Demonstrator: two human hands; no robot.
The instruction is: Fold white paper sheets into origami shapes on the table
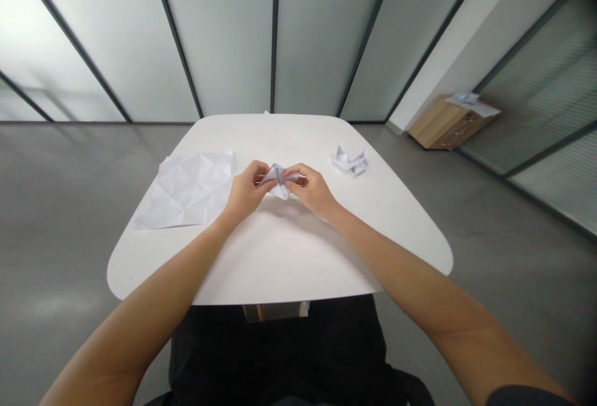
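Note:
A small folded white paper piece (280, 188) with pointed flaps is held up over the middle of the table. My left hand (248, 189) pinches its left side, the thumb reaching toward the centre crease. On the opposite side, my right hand (311, 189) grips the right flap between thumb and fingers. Parts of the paper are hidden behind my fingertips. To the left lies a creased, unfolded white paper sheet (193, 188). Another folded paper figure (351, 161) with upright points stands on the table to the right of my hands.
The white table (289, 257) has rounded corners, with my lap just below its front edge. A wooden cabinet (441, 121) with papers on top stands on the floor at the far right. Frosted glass panels (224, 33) rise behind the table.

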